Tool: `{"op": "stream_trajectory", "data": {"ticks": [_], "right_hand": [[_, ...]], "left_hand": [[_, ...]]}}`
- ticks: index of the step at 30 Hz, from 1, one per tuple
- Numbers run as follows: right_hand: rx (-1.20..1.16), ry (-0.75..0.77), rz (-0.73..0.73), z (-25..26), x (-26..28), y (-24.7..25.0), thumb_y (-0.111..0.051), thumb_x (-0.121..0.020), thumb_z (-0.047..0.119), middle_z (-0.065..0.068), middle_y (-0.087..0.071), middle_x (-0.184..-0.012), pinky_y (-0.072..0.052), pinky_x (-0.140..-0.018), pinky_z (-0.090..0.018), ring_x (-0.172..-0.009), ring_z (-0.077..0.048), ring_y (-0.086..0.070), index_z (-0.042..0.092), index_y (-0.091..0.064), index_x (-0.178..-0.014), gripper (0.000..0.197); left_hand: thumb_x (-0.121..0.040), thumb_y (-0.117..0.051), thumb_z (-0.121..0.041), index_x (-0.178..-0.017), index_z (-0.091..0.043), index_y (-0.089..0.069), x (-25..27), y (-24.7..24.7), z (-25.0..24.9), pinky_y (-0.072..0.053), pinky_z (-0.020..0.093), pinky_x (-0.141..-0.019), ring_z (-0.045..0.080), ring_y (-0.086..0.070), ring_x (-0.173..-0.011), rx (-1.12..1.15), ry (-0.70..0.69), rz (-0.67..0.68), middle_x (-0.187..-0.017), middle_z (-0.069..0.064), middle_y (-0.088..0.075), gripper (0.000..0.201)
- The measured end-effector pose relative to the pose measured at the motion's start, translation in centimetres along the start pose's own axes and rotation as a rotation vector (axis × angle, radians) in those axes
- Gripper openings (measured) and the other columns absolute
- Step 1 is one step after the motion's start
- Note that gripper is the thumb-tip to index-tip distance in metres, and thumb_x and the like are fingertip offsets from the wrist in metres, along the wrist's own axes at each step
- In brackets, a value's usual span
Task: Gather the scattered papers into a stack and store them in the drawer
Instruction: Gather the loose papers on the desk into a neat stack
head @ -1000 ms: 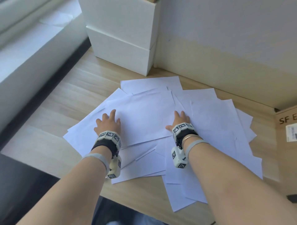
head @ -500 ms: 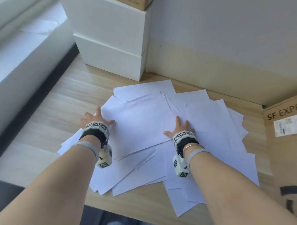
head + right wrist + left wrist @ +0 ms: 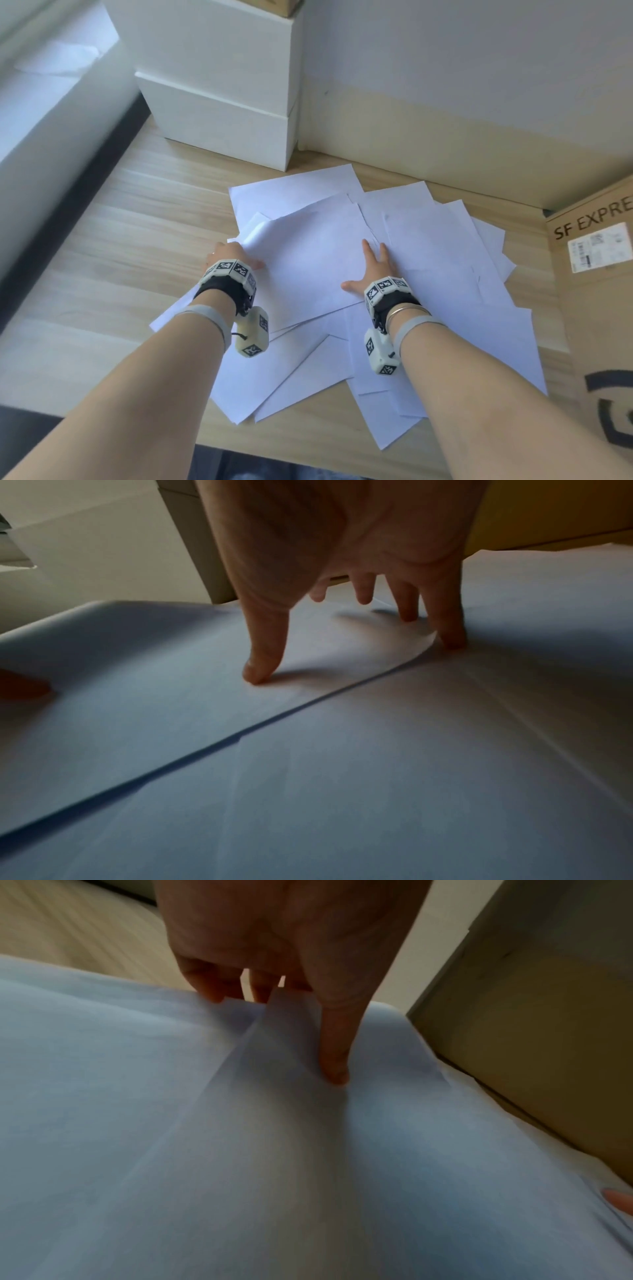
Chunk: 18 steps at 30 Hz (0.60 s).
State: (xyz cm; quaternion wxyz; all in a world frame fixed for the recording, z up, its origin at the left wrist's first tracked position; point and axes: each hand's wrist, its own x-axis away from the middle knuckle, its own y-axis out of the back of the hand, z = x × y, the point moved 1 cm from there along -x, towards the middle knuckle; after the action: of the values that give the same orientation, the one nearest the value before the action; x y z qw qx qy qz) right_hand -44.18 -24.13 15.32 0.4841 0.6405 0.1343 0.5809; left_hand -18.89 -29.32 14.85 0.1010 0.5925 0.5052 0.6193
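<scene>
- Our left hand [image 3: 230, 254] is at the left edge of the top sheet [image 3: 315, 260]. In the left wrist view its thumb [image 3: 334, 1053] lies on top of the paper while the other fingers curl under the raised edge, so we pinch that sheet, and it bulges upward by the hand.
- Our right hand [image 3: 375, 265] rests spread on the same sheet, near its right edge. The fingers are straight and splayed, and the fingertips [image 3: 257, 673] press down on the paper; nothing is gripped.
- The scattered papers [image 3: 445, 274] lie in a loose, overlapping fan on the wooden desk [image 3: 113, 240]. They spread from between our wrists towards the wall and out to the right, and several sheets reach the near edge of the desk.
- No drawer can be told apart in these views.
- Two stacked white boxes [image 3: 222, 102] stand at the back left corner, just behind the farthest sheets.
- A cardboard carton [image 3: 596, 281] printed "SF EXPRE" stands on the right, just beside the outer sheets.
- A pale wall [image 3: 462, 85] runs behind the desk.
</scene>
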Motion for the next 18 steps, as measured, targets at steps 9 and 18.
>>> {"op": "stream_trajectory", "data": {"ticks": [9,18], "right_hand": [[-0.06,-0.421,-0.044,-3.9,1.5,0.7,-0.049,-0.091,0.043,-0.006,0.004,-0.159,-0.019,-0.113,-0.061,-0.144,-0.042,-0.005,0.029,-0.001,-0.15,0.076],[-0.075,-0.322,-0.038,-4.6,2.4,-0.2,-0.041,-0.091,0.05,-0.015,-0.025,-0.152,-0.035,-0.108,-0.044,-0.134,-0.034,-0.039,0.026,0.005,-0.151,0.079]], "left_hand": [[-0.072,-0.072,-0.038,-0.127,-0.021,-0.038,1.1,-0.6,-0.3,-0.034,0.045,-0.102,0.04,-0.043,-0.121,0.12,-0.033,-0.176,-0.132,0.015,-0.044,0.067],[-0.075,-0.07,-0.033,-0.135,-0.026,-0.029,0.9,-0.8,-1.0,-0.036,0.047,-0.097,0.041,-0.042,-0.127,0.206,-0.053,-0.077,-0.131,0.012,-0.053,0.073]]}}
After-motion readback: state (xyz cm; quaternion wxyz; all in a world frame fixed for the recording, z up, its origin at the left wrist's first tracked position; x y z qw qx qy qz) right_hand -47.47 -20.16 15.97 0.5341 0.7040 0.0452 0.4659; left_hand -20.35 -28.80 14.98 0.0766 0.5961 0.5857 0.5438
